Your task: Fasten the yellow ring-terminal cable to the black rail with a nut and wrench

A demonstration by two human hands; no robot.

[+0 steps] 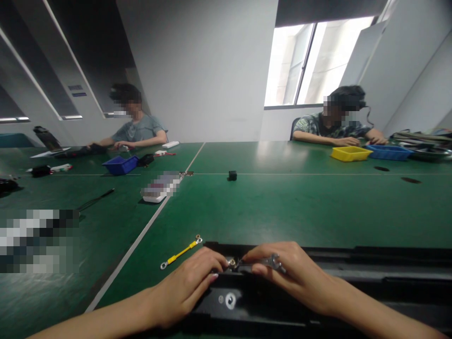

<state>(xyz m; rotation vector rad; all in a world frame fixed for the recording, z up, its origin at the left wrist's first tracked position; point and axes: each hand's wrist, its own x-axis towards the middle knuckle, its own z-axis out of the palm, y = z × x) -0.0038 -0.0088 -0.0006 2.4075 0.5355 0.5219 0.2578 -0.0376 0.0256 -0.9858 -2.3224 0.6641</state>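
Note:
My right hand (286,263) is closed round a metal wrench (273,262), whose open-ended jaws show between the thumb and fingers. Its fingertips are beside a small brass-coloured nut (232,263) at the left end of a long black metal channel (271,299). From the other side, my left hand (196,275) reaches the same spot with curled fingers, the index fingertip against the nut or the silvery piece around it. Exactly what those fingers grip is hidden. A yellow cable with ring terminals (181,253) lies on the table just beyond my left hand.
The green table (303,207) carries a small black block (232,175), a white device (158,188) and a blue bin (120,165). Opposite sit two people, one at left (141,127), the other at right (318,127) behind a yellow tray (351,154) and a blue tray (388,152).

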